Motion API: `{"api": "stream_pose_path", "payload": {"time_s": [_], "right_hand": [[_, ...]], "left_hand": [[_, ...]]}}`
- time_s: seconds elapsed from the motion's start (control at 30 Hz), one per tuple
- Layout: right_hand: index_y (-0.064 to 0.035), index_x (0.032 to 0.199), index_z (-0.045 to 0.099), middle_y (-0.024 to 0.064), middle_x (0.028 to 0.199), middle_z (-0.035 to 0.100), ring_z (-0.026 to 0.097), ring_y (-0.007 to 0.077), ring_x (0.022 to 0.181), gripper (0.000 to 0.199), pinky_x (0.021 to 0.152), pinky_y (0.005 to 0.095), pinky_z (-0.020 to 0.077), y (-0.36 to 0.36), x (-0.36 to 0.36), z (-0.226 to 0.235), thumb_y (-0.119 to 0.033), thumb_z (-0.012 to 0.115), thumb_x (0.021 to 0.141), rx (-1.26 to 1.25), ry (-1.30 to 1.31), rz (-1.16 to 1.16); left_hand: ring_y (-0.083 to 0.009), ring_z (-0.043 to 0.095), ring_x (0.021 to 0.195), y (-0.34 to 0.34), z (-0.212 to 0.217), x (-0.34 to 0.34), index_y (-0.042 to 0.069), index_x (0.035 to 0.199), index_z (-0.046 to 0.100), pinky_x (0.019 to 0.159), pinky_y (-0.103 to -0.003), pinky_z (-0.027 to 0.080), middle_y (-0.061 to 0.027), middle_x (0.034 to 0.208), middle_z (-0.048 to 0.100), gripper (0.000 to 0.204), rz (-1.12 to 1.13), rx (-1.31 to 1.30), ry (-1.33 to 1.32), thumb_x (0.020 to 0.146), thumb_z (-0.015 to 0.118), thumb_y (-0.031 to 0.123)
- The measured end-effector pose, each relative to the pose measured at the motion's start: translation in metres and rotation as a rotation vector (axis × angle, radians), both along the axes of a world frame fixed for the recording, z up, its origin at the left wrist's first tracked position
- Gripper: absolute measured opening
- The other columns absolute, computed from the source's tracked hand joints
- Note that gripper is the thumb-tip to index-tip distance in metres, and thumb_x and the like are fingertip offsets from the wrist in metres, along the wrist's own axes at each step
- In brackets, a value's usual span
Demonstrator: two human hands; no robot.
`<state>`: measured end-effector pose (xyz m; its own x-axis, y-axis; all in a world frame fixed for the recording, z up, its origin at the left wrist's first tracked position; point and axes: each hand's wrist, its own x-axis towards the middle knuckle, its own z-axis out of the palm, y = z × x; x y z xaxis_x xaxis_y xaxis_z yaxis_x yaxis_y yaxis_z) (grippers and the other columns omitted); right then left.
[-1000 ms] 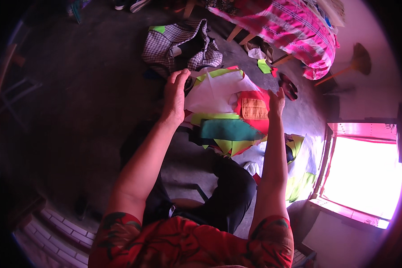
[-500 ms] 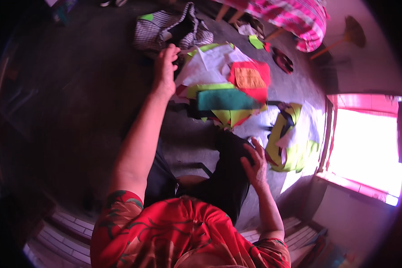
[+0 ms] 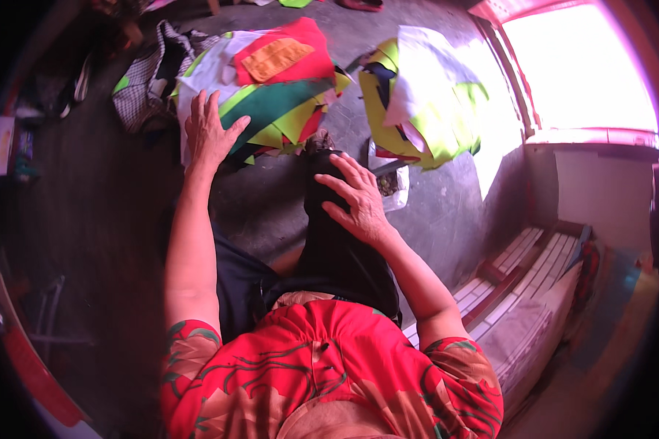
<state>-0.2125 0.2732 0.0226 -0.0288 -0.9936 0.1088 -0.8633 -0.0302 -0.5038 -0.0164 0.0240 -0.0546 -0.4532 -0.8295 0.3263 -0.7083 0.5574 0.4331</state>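
Observation:
My left hand (image 3: 211, 132) is open with its fingers spread, at the near left edge of a pile of fabric pieces. Whether it touches the cloth I cannot tell. On that pile lie a white piece (image 3: 206, 71), a red piece (image 3: 309, 53) with an orange patch (image 3: 277, 60) on it, and a long dark green strip (image 3: 280, 101). Lime-yellow scraps (image 3: 294, 130) stick out below. Over my right knee, in dark trousers (image 3: 337, 249), my right hand (image 3: 359, 201) is open and holds nothing.
A second heap of white and lime cloth (image 3: 425, 95) stands to the right on the dark floor (image 3: 447, 212). A checkered bag (image 3: 135, 91) lies behind the first pile, at left. The slatted bench (image 3: 501, 285) and a bright window (image 3: 578, 66) are at right.
The view has swung to the right, so both piles appear further left. My left hand now overlaps the pile's left edge instead of the checkered bag; my right hand has come onto the knee.

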Motion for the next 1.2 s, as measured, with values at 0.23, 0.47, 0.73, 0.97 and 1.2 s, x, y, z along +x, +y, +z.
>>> {"api": "stream_pose_path", "payload": {"time_s": [0.23,0.47,0.73,0.97,1.2], "right_hand": [[-0.0193,0.12,0.056,0.0116,0.139,0.038,0.031,0.0311,0.131,0.046,0.104,0.046,0.0255,0.015,-0.017,-0.006,-0.029,0.065,0.076,-0.048,-0.09,-0.027],[-0.0184,0.118,0.057,0.0118,0.139,0.038,0.032,0.0312,0.131,0.046,0.104,0.0449,0.0263,0.017,-0.024,-0.005,-0.027,0.068,0.074,-0.097,-0.143,-0.019],[-0.0114,0.117,0.056,0.0123,0.132,0.045,0.039,0.0312,0.126,0.048,0.101,0.0439,0.0312,0.028,-0.033,-0.005,-0.019,0.07,0.072,-0.204,-0.148,-0.049],[-0.0071,0.119,0.054,0.0138,0.123,0.053,0.049,0.0318,0.115,0.052,0.095,0.0418,0.0377,-0.012,-0.103,0.035,-0.009,0.071,0.07,-0.499,0.05,-0.501],[-0.0088,0.132,0.041,0.015,0.135,0.041,0.039,0.0327,0.125,0.075,0.101,0.0444,0.031,-0.068,-0.142,0.0,-0.034,0.074,0.069,-0.315,0.096,-0.571]], "left_hand": [[-0.0383,0.029,0.128,0.013,-0.019,-0.019,0.002,0.132,0.035,0.102,-0.048,0.03,-0.0224,0.138,0.03,0.08,-0.041,0.068,-0.203,0.074,0.067,0.047],[-0.0365,0.034,0.127,0.013,-0.012,-0.011,0.002,0.134,0.035,0.104,-0.043,0.03,-0.0222,0.138,0.032,0.077,0.004,0.164,-0.095,0.077,0.066,0.044],[-0.035,0.047,0.117,0.064,0.066,0.022,0.0,0.113,0.055,0.098,-0.038,0.038,-0.0214,0.126,0.049,0.038,-0.109,0.29,0.162,0.082,0.063,0.02],[-0.0308,0.056,0.105,0.124,0.06,0.055,0.003,0.098,0.061,0.088,-0.037,0.045,-0.0142,0.114,0.058,0.019,-0.062,0.233,0.151,0.079,0.062,0.007],[-0.0293,0.059,0.096,0.107,0.04,0.054,0.005,0.094,0.061,0.082,-0.037,0.047,-0.0094,0.106,0.061,0.016,0.001,0.357,0.104,0.08,0.062,0.012]]}}
